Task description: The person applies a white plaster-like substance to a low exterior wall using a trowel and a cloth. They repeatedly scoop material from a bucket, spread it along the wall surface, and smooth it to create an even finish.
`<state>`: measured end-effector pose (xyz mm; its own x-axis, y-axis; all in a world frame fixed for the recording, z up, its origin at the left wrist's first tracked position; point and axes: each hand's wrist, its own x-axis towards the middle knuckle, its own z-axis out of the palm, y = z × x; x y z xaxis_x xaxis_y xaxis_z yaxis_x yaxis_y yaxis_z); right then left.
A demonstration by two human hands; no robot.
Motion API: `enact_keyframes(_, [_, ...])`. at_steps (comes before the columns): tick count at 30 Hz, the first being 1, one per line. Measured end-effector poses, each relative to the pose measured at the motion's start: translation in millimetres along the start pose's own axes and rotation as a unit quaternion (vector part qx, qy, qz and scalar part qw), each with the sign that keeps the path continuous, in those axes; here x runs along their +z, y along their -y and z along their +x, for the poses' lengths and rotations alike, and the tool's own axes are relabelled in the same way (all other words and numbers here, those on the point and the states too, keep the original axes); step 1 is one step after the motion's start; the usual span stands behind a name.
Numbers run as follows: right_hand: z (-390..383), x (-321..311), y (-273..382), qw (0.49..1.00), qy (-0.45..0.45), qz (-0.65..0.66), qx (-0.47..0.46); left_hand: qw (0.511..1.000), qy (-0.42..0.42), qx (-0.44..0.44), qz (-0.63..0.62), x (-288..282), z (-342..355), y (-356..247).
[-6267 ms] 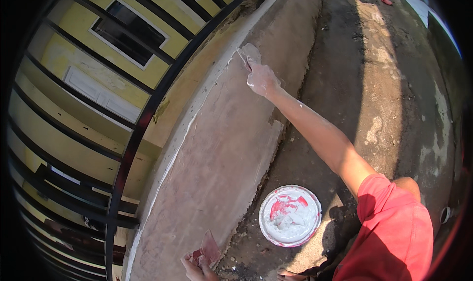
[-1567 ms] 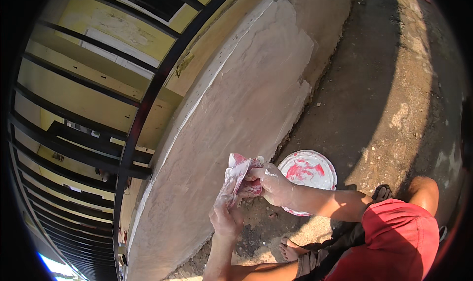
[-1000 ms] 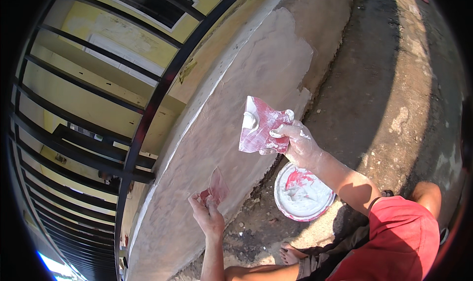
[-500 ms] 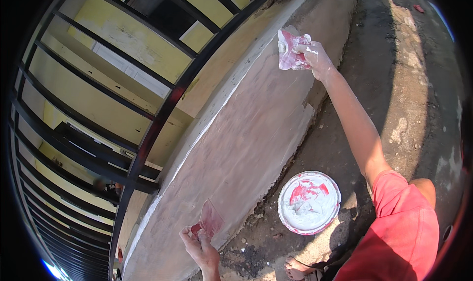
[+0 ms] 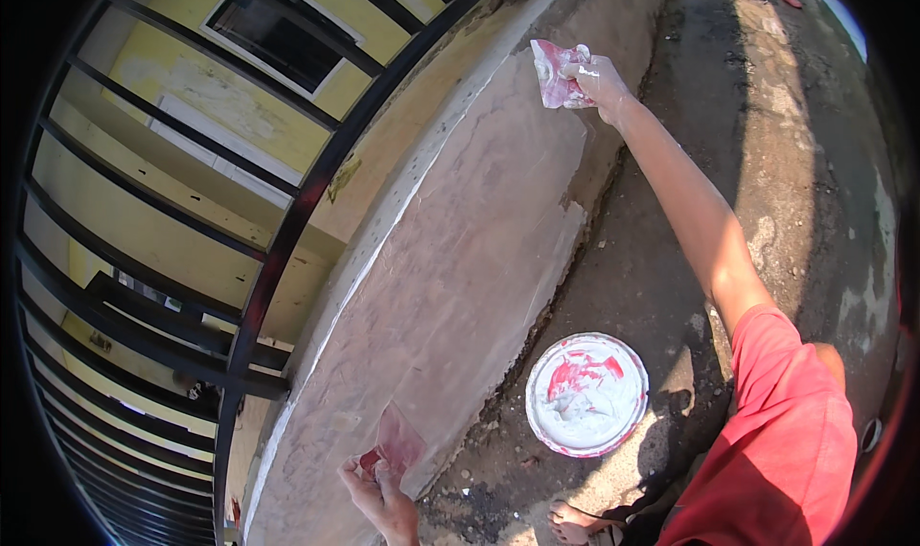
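From where I stand, the likeliest trouble is at one o'clock, where the flat, square-edged, red-and-clear plastic spreader (image 5: 556, 77) hangs over the long grey-brown plastered wall (image 5: 431, 307). Tilted or pressed unevenly, it could leave a ridge or shed some of the white smears on it (whether its edge touches the wall, I cannot tell). Towards half past six, the flat pinkish see-through plastic spreader (image 5: 401, 439) has a corner close against the plaster in this view; a careless swing might score the surface. Between four and five o'clock, the round white plastic tub (image 5: 532, 398) stands open on rough ground, its white, red-streaked paste (image 5: 589, 417) exposed, so a knock from the bare foot (image 5: 573, 524) nearby could kick grit in.

The right hand (image 5: 602, 84) is closed, thumb and fingers clamped on the red-and-clear spreader's near end. The left hand (image 5: 386, 503) pinches the pinkish one, fingers curled behind it.
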<state>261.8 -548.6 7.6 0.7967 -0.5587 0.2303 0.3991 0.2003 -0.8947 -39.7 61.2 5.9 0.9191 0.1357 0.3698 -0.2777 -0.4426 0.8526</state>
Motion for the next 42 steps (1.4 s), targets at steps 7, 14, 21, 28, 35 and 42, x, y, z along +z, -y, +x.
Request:
enact_keyframes(7, [14, 17, -16, 0.983, -0.012, -0.162, -0.086, 1.000, -0.022, -0.015, 0.008, 2, 2, -6])
enact_keyframes(14, [-132, 114, 10, 0.932, 0.001, -0.297, -0.209, 0.999, -0.029, -0.016, -0.020, 1, -2, -13])
enact_keyframes(21, [-289, 211, -26, 0.885, 0.089, -0.359, -0.281, 0.999, -0.041, -0.032, -0.011, -3, -6, -11])
enact_keyframes(28, [-347, 224, -51, 0.919, 0.272, -0.202, -0.200, 0.997, -0.056, -0.021, -0.043, -6, 1, -15])
enact_keyframes(35, [-321, 158, -46, 0.836, 0.317, 0.330, 0.302, 0.984, -0.054, -0.111, -0.131, -4, 5, -17])
enact_keyframes(42, [-370, 139, -40, 0.899, 0.381, 0.184, 0.110, 0.940, -0.039, -0.240, -0.241, 24, 15, -27])
